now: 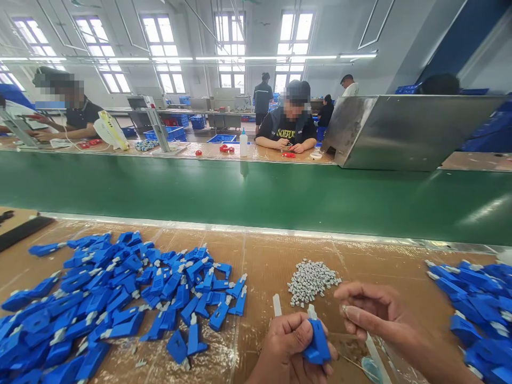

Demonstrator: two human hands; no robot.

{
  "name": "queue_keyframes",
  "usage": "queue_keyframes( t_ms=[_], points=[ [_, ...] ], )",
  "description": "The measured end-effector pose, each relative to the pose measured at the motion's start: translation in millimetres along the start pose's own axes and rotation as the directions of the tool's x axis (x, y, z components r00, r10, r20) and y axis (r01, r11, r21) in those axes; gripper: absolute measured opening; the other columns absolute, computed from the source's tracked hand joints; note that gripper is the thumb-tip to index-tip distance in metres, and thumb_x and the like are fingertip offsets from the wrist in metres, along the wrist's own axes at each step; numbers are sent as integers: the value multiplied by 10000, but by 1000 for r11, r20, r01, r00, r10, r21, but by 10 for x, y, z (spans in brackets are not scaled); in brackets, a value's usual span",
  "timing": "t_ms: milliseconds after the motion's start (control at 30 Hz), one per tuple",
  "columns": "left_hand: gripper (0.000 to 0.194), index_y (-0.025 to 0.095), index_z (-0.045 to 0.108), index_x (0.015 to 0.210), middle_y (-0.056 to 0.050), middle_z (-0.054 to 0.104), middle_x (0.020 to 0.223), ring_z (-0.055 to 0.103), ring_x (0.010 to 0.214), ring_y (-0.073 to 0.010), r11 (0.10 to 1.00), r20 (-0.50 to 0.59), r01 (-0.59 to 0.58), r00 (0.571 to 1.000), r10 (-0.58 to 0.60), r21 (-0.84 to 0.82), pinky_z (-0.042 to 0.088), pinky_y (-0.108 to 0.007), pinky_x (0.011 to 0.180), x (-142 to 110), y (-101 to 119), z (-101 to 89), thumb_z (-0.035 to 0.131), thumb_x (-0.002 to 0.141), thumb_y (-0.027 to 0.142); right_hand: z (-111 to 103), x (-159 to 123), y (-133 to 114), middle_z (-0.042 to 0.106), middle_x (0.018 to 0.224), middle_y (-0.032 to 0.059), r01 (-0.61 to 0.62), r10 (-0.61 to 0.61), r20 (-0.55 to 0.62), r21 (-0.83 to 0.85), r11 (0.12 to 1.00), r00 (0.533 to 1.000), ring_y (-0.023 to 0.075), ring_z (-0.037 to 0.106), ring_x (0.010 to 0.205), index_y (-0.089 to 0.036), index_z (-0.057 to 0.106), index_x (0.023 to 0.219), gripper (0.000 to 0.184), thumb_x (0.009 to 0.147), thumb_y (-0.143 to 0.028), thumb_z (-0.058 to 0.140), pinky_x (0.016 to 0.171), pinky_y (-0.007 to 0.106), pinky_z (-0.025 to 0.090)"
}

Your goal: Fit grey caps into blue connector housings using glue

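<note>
The 1 head-worn view is looking forward and down from the person's own head, with the left hand and the right hand sitting very near along the bottom edge of the frame. It is facing across the surface and a green conveyor belt, reaching toward a far surface and tall windows along the top of the frame.

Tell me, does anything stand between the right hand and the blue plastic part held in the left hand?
Nothing visible does. The right hand is apart from the blue plastic part held in the left hand, with only a gap of air between them, above the brown bench top.
</note>
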State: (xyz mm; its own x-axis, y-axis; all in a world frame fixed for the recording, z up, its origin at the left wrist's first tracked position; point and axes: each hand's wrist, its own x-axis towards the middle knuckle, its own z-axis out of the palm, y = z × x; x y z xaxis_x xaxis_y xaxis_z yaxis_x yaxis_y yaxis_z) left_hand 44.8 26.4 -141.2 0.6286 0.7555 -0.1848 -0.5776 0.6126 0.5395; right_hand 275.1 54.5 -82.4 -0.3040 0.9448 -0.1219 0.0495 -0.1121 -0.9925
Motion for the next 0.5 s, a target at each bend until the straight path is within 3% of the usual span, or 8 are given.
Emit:
queue_keyframes(
  t_ms=[133, 333, 500],
  points=[
    [470, 114, 752, 955, -62, 746, 750, 702, 591, -127, 1000, -51, -5, 999, 6, 19, 511, -186, 519, 1, -12, 29, 879, 816, 545, 188, -81, 54, 724, 674, 16, -57, 73, -102, 152, 987, 992, 129, 632, 592, -178, 784, 882, 435, 805, -593, 892, 565, 228, 503],
    [503, 127, 778, 923, -38, 684, 700, 641, 588, -103, 983, -66, -54, 996, 66, 174, 495, -178, 541, -19, 42, 73, 840, 830, 617, 372, -103, 128, 757, 688, 36, -78, 73, 29, 328, 942, 997, 116, 667, 614, -169, 775, 842, 379, 828, -522, 910, 568, 188, 499],
    [558, 119, 802, 971, -61, 681, 750, 586, 609, -105, 961, -64, -86, 992, 106, 261, 498, -198, 561, -22, 24, 60, 815, 830, 659, 385, -138, 122, 785, 673, 43, -102, 106, 6, 324, 941, 994, 107, 661, 593, -171, 802, 813, 332, 810, -475, 937, 566, 180, 504]
  ],
)
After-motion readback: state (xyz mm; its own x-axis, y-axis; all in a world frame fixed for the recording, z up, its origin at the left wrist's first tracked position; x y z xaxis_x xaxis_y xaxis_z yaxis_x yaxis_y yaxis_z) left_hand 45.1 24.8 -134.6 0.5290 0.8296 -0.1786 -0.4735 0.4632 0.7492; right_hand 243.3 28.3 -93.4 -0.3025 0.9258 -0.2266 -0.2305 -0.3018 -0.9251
